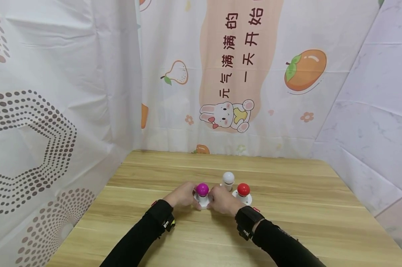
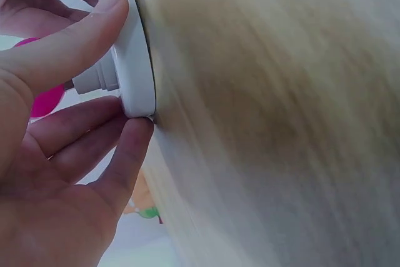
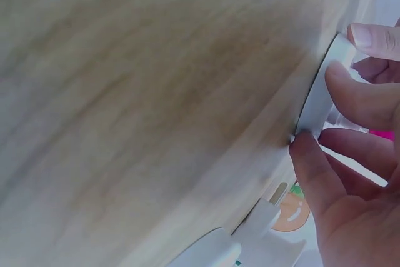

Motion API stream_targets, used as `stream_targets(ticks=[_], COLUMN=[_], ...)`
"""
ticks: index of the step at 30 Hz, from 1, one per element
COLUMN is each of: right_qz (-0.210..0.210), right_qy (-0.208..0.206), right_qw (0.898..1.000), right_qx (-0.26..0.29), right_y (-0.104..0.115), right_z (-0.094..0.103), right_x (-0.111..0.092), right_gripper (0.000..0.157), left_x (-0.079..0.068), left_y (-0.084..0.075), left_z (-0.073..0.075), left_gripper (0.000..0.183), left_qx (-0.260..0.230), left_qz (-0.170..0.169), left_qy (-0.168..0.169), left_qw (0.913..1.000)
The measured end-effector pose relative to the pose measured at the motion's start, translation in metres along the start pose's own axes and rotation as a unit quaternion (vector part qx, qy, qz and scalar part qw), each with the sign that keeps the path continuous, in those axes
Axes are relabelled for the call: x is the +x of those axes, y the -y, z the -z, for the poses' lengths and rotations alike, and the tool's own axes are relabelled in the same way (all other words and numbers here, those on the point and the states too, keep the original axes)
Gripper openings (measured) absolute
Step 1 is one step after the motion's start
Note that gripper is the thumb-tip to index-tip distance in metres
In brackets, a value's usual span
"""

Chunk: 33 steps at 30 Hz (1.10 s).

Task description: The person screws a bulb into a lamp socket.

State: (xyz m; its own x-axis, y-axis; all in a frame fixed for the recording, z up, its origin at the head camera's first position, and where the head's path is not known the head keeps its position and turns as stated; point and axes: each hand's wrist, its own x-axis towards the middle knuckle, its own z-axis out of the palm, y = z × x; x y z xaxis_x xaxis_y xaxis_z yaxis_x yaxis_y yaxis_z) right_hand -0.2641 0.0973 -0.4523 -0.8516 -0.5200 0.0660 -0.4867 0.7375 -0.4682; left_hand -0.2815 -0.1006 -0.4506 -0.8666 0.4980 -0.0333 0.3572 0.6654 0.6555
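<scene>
A magenta bulb (image 1: 202, 189) stands upright in a round white lamp holder (image 1: 203, 204) on the table. My left hand (image 1: 185, 196) grips the holder's base (image 2: 134, 54) from the left, thumb and fingers at its rim. From the other side my right hand (image 1: 223, 200) holds the same base (image 3: 315, 98) between thumb and fingers. In both wrist views the base's underside lies against or very near the wood. Just right of my right hand, a red bulb (image 1: 243, 189) sits in another white holder (image 1: 246, 200). Behind them a white bulb (image 1: 228, 177) stands in a holder partly hidden by my right hand.
The wooden table (image 1: 287, 230) reaches back to a printed curtain (image 1: 174, 111). Patterned sheets hang along the left and right sides. In the right wrist view, parts of other white holders (image 3: 209, 249) show at the bottom.
</scene>
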Motion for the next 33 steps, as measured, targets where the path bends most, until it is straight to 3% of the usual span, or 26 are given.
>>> stream_targets(ticks=[6, 12, 19, 33], right_qz=[0.007, -0.013, -0.004, -0.046], right_qy=[-0.006, 0.001, -0.027, -0.036], right_qw=[0.999, 0.999, 0.996, 0.99], right_qx=[-0.033, -0.05, -0.088, -0.13], right_y=[0.001, 0.001, 0.003, 0.007], right_z=[-0.001, 0.0, 0.0, -0.003], right_x=[0.005, 0.01, 0.015, 0.023], right_gripper=[0.015, 0.011, 0.015, 0.017], left_x=[0.003, 0.009, 0.016, 0.021], left_y=[0.001, 0.001, 0.001, -0.002], left_z=[0.001, 0.003, 0.003, 0.002], left_gripper=[0.045, 0.045, 0.045, 0.05], left_qx=[0.003, 0.024, 0.027, 0.026], left_qz=[0.016, 0.03, 0.049, 0.057], left_qy=[-0.006, -0.02, -0.036, -0.051], left_qw=[0.9999, 0.999, 0.9978, 0.9967])
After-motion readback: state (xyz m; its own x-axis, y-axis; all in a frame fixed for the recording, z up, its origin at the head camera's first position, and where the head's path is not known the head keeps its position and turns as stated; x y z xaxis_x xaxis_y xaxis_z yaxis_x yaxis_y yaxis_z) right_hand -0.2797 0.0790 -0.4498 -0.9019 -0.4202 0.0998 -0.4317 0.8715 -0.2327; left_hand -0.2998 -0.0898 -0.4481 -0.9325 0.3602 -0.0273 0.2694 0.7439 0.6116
